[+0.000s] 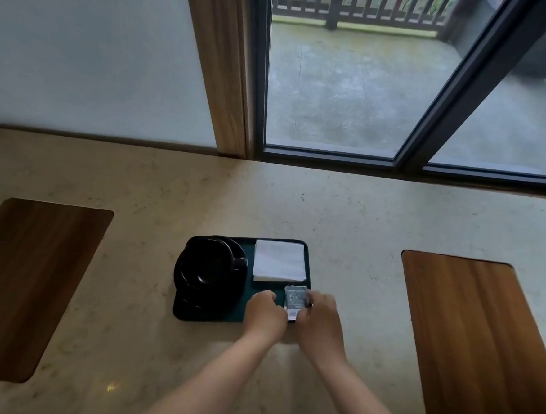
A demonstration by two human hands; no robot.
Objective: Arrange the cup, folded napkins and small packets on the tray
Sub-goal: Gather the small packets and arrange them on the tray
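Our left hand [266,309] and our right hand [319,316] meet at the near right corner of the tray [212,315]. Both hands have curled fingers. Between them they hold a small stack of grey packets [295,300]. The left hand pinches the stack's left side and the right hand curls round its right side and its near end. The packets sit low over the tray's near right corner, but we cannot tell if they touch it.

Just past the packets, in the far right corner of the tray, lie the white folded napkins [279,260]. They make a flat square pile, and the pile's near edge is just beside the top of the packets.

On the left half of the tray stands the black cup [208,263] on a black saucer [191,293]. The cup's handle [240,261] points toward the napkins. The saucer hangs a little over the left edge of the tray.

The tray is dark, with round corners, and it sits in the middle of a pale stone counter [345,218]. A brown wooden board [30,283] lies on the counter well to the left of the tray. Another wooden board [481,347] lies well to the right. Past the far edge of the counter we see a pale wall [92,48], a wooden post [220,67] and a big glass door [354,83] with a dark frame.
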